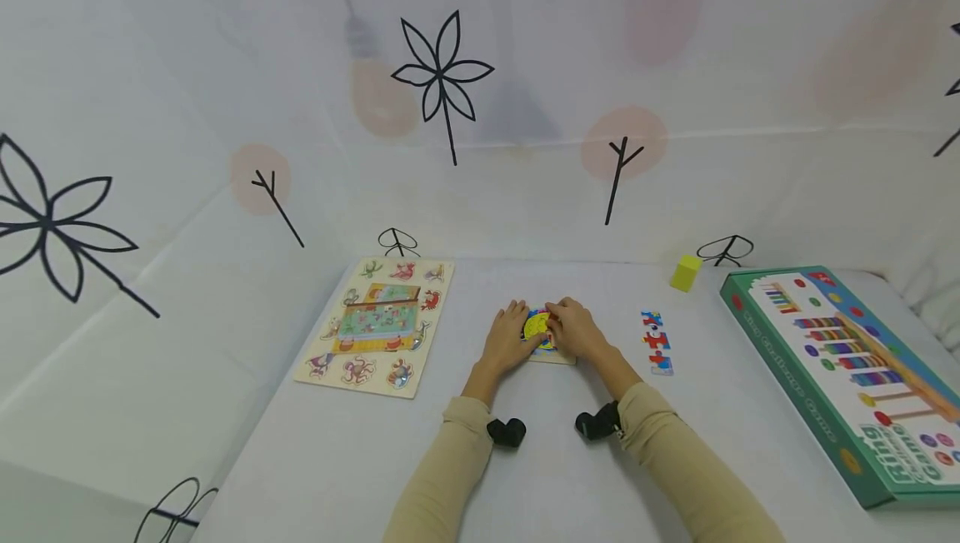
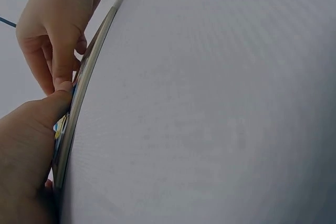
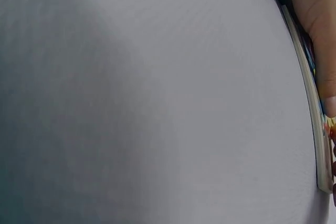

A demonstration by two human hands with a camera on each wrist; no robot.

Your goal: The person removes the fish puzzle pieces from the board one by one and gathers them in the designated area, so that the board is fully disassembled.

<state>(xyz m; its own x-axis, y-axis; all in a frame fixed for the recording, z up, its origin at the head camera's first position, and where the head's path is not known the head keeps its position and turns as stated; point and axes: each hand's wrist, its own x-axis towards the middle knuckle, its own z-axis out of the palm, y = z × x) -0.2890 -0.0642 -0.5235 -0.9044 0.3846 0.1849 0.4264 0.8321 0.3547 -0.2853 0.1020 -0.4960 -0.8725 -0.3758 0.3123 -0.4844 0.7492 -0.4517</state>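
Observation:
In the head view, my left hand holds the left side of a small wooden puzzle board on the table. Its thumb lies over the board's yellow and blue picture. My right hand is at the upper right of the board, fingers bent down. The left wrist view has the right hand's fingertips on the board's face, beside the left thumb. It seems to pinch a puzzle piece there, mostly hidden by the fingers. The right wrist view catches the board's edge under the left thumb.
Several red and blue jigsaw pieces lie to the right of the hands. A yellow block stands behind them. The large green game box takes up the right side. A wooden animal picture board lies at the left, near the patterned backdrop.

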